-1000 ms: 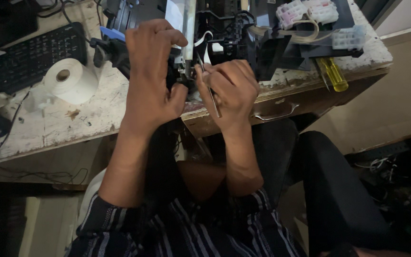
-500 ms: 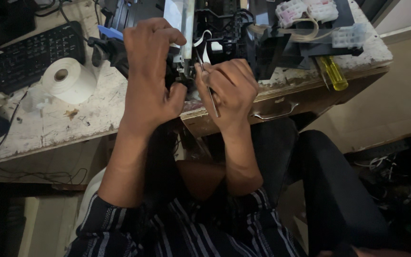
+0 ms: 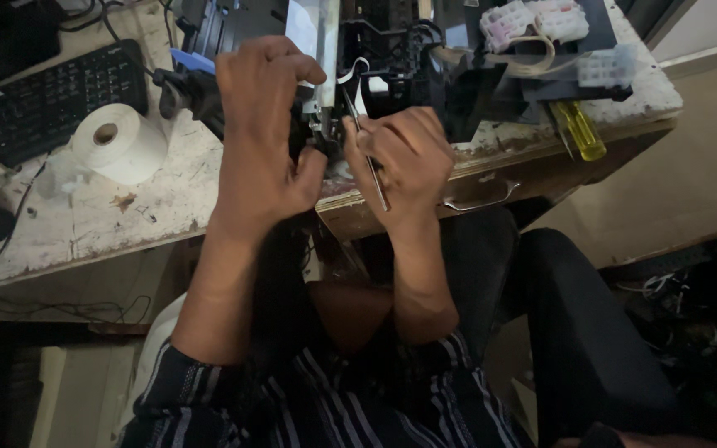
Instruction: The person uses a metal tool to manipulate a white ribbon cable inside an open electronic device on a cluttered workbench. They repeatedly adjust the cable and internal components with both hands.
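**Both hands on an opened printer**

At the front edge of a worn desk (image 3: pixel 126 216), the left hand (image 3: pixel 263 133) curls its fingers over a dismantled black printer (image 3: pixel 400 58), gripping its frame. Just beside it, the right hand (image 3: pixel 404 162) pinches a thin metal tool (image 3: pixel 371 166), tip set into the mechanism. Nearby lie a paper roll (image 3: pixel 122 141), keyboard (image 3: pixel 51 95) and yellow-handled screwdriver (image 3: pixel 578 131).

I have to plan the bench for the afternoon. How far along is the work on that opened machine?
Done: the black machine stands opened, its inner frame and white ribbon cable bare, and ink tanks with tubes lie on it. In hand: the left hand grips the frame while the right hand works a thin metal tool into it. Left: no cover is back on, and the yellow-handled screwdriver lies unused.
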